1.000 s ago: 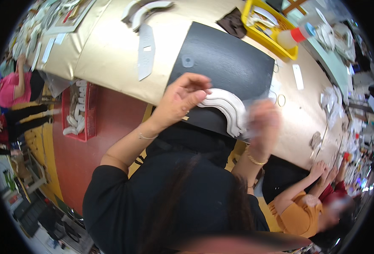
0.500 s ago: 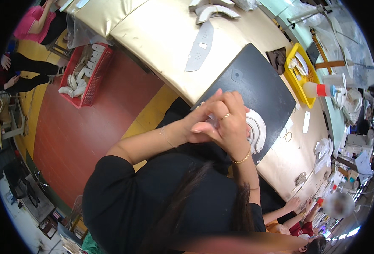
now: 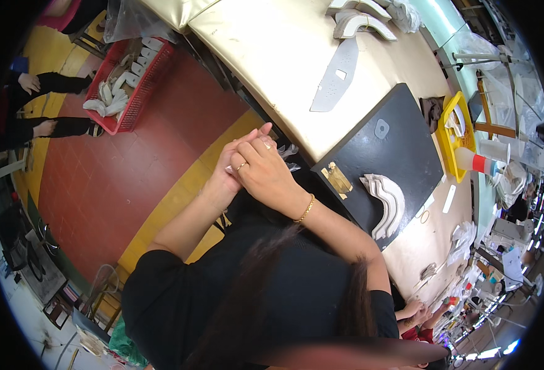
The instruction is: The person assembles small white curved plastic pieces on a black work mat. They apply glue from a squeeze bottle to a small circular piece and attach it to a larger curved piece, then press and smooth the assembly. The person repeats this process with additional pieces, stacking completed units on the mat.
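Just off the table's near edge, my left hand (image 3: 225, 161) and my right hand (image 3: 264, 176) are pressed together, the right wrapped over the left with fingers bent. What lies between the palms is hidden. A bit of clear, crumpled plastic (image 3: 289, 150) shows beside the right fingers; I cannot tell whether it is held. To the right, a black board (image 3: 401, 139) lies on the table, bearing a stack of white curved pieces (image 3: 392, 206), a small grey oval piece (image 3: 381, 128) and a yellowish patch (image 3: 337, 180) at its near corner.
A grey perforated template (image 3: 333, 89) and more curved white pieces (image 3: 361, 26) lie farther back. On the right stand a yellow basket (image 3: 449, 139) and a red-banded bottle (image 3: 469, 160). Left on the floor is a red basket (image 3: 130, 114) of white parts, near another person's legs (image 3: 62, 83).
My joined hands have moved left, from over the board's edge to beside the table. The curved stack and yellowish patch are now uncovered. The view has shifted.
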Demonstrator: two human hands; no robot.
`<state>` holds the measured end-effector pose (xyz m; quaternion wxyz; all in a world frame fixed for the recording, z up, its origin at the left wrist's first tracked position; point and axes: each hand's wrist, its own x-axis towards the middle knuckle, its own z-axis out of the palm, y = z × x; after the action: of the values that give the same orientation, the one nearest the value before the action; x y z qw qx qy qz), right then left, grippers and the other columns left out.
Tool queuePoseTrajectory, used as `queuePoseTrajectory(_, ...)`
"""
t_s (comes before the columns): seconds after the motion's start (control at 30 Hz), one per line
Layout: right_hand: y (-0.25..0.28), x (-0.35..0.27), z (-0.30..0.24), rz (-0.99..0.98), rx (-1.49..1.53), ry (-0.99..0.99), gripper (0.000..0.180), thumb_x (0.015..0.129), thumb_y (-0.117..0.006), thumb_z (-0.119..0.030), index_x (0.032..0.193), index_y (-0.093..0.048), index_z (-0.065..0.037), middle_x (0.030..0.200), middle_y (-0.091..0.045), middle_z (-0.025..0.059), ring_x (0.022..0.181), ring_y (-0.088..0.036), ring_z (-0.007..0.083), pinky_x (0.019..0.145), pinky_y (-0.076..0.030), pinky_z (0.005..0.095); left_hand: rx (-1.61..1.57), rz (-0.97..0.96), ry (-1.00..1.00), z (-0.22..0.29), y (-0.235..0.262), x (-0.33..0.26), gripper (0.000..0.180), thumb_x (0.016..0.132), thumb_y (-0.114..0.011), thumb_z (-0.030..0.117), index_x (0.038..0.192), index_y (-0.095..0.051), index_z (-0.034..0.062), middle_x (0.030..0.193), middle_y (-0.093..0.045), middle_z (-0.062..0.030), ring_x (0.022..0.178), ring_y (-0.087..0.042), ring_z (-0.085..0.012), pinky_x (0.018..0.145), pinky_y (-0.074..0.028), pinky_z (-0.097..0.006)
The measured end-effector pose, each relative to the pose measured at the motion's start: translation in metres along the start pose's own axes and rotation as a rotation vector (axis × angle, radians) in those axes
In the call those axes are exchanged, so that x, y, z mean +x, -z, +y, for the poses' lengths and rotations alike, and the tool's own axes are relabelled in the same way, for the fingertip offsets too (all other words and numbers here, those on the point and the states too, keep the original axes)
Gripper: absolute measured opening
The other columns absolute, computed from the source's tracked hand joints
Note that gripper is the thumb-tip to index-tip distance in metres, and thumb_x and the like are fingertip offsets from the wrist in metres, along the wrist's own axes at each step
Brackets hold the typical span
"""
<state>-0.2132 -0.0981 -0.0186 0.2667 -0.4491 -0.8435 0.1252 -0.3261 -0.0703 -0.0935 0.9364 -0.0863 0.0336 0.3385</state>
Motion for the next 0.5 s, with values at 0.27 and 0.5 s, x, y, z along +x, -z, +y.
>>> queuePoseTrajectory(0.27,-0.016,0.022,0.017,0.067,-0.067,-0.068,0.028,0.078,-0.068,-0.029,0.091,-0.061,-0.005,0.097,-0.056,0.0099,0.098,-0.055,0.0273,0.083,-0.043,0.0408,-0.081,0.204,-0.093,0.018,-0.012,-0.003,0.045,0.104,-0.044,0.035,0.129,-0.053,-0.0007,0.116,-0.064,-0.0115,0.117,-0.056,-0.0251,0.104,-0.045,-0.038)
queuePoseTrajectory(0.5,-0.032,0.022,0.025,-0.008,0.119,-0.232,0.046,0.087,-0.06,-0.046,0.11,-0.058,-0.005,0.121,-0.054,0.0127,0.122,-0.045,0.0338,0.097,-0.034,0.0471,0.055,0.186,-0.136,0.01,-0.021,-0.019,0.066,0.1,-0.039,0.059,0.142,-0.042,0.0084,0.141,-0.048,-0.0099,0.131,-0.046,-0.0238,0.111,-0.038,-0.042)
